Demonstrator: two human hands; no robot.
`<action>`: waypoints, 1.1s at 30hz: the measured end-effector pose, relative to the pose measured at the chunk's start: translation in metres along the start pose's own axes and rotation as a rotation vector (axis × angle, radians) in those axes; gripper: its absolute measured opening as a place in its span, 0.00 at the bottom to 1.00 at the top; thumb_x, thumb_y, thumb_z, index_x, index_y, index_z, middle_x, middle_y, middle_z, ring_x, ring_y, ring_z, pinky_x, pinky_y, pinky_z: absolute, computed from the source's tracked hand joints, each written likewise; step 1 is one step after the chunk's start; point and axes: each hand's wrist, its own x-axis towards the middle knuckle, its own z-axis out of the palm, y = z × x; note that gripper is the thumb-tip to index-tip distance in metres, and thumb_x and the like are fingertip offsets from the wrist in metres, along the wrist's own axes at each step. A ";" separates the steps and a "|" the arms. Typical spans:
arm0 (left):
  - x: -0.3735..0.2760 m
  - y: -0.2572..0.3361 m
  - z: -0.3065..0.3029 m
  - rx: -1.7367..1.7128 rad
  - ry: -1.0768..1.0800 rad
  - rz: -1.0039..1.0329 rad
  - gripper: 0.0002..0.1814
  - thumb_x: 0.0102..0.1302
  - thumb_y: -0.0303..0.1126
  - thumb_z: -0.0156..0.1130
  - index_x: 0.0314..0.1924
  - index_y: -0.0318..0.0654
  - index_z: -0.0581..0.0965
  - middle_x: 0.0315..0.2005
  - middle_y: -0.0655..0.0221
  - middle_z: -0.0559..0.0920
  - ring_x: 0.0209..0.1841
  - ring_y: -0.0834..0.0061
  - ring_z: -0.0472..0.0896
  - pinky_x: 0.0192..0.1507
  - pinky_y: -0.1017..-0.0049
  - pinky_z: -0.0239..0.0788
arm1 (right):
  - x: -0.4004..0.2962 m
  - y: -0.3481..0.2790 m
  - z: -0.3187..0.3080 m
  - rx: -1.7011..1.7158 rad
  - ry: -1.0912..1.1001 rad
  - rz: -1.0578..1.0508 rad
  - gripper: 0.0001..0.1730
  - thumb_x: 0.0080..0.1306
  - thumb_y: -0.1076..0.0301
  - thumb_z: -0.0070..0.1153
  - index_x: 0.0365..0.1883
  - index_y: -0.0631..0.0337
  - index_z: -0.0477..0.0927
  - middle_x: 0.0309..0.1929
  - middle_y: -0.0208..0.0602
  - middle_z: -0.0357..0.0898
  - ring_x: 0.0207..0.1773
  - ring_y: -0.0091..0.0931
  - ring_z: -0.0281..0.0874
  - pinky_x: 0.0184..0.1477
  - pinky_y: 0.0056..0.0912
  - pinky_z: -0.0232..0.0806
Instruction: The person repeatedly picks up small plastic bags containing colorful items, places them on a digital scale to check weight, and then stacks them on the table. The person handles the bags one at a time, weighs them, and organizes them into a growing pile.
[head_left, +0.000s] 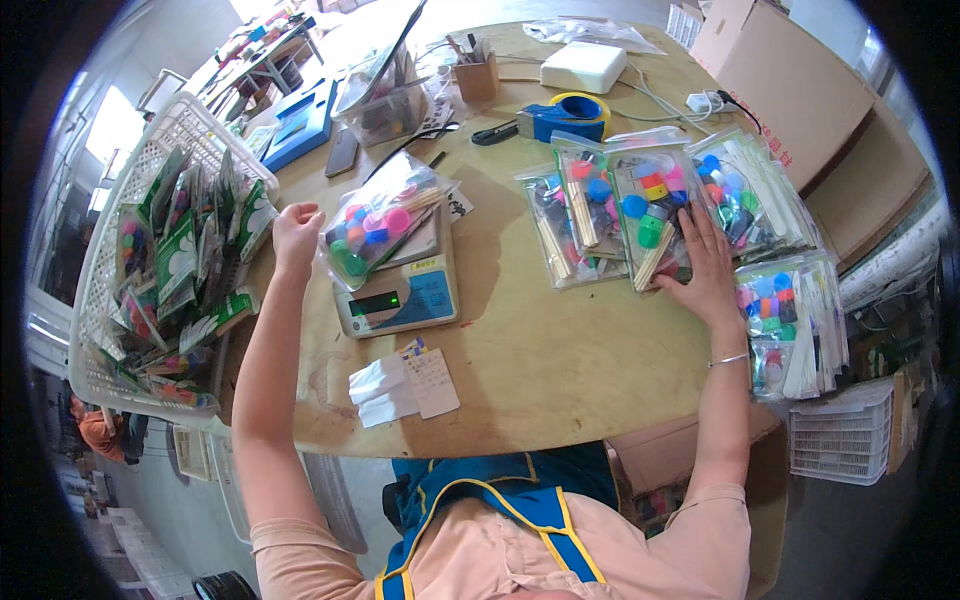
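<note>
My left hand (298, 225) is raised beside the left edge of a digital scale (397, 296), its fingers curled; whether it pinches anything is not clear. On the scale's pan lies a clear zip bag (379, 217) with colourful paint pots and wooden sticks. My right hand (701, 262) rests on the right edge of another such bag (651, 202), the front one of a small overlapping group. More filled bags (750, 187) lie fanned to its right, with a further stack (787, 322) below them at the table's edge.
A white plastic basket (97, 300) full of packed bags stands at the left. Behind are a blue tape dispenser (555, 124), a box cutter (495, 133), a phone (342, 153), a clear tub (386, 112) and a white box (583, 66). Paper slips (409, 386) lie in front; cartons (795, 82) stand right.
</note>
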 end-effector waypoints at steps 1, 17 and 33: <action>-0.003 0.010 0.000 0.297 0.075 0.168 0.20 0.64 0.31 0.73 0.55 0.32 0.84 0.44 0.56 0.88 0.48 0.56 0.87 0.53 0.63 0.78 | 0.000 0.001 0.001 -0.003 0.012 -0.015 0.66 0.49 0.49 0.81 0.83 0.50 0.59 0.87 0.38 0.51 0.86 0.42 0.50 0.83 0.54 0.47; -0.122 0.137 0.028 0.448 -0.250 0.622 0.33 0.65 0.44 0.74 0.65 0.36 0.78 0.70 0.50 0.75 0.73 0.47 0.71 0.74 0.53 0.62 | 0.000 -0.015 -0.016 -0.022 0.001 -0.142 0.60 0.51 0.50 0.81 0.80 0.49 0.64 0.85 0.34 0.56 0.84 0.39 0.54 0.81 0.57 0.48; -0.094 0.115 0.014 0.383 -0.243 0.453 0.38 0.67 0.53 0.72 0.67 0.33 0.77 0.69 0.51 0.76 0.69 0.51 0.77 0.69 0.60 0.71 | 0.002 -0.019 -0.021 -0.124 -0.089 -0.132 0.64 0.51 0.57 0.80 0.84 0.45 0.57 0.87 0.31 0.50 0.86 0.37 0.49 0.84 0.57 0.44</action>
